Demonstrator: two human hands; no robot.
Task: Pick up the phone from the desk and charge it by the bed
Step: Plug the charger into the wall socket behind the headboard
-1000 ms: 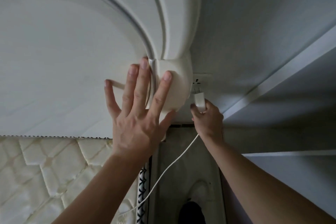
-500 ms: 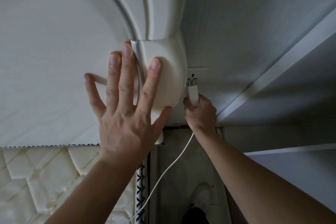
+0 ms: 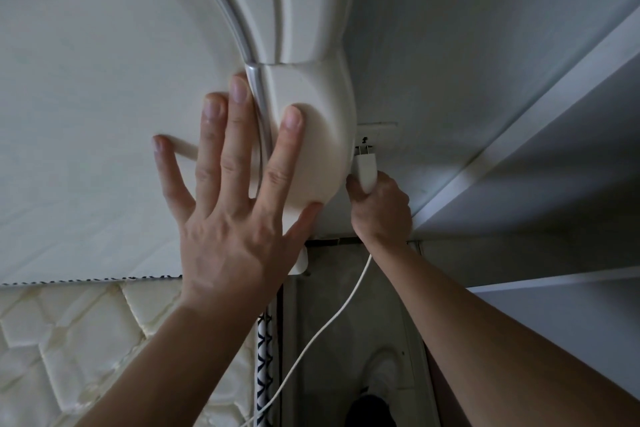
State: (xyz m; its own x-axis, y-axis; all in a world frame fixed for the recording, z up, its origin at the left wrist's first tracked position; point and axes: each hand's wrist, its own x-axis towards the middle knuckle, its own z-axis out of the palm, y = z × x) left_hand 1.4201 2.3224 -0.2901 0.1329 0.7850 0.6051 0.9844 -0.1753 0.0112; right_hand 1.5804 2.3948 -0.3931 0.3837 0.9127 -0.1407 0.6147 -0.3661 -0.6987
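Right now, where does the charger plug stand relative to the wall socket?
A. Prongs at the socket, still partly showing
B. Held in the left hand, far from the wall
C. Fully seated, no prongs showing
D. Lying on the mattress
A: the right hand holds the charger plug at the wall socket with its metal prongs still showing.

- The left hand [image 3: 228,236] is bare. It has no ring, no watch and no glove.
- Its nails are short and plain, with no paint on them.
- The left arm, in the lower left of the frame, is bare too. No sleeve shows.
- The right hand [image 3: 381,210] is bare, a little right of the middle.
- The right arm runs to the lower right corner, with no sleeve or band.
- A dark shoe tip shows at the bottom edge.
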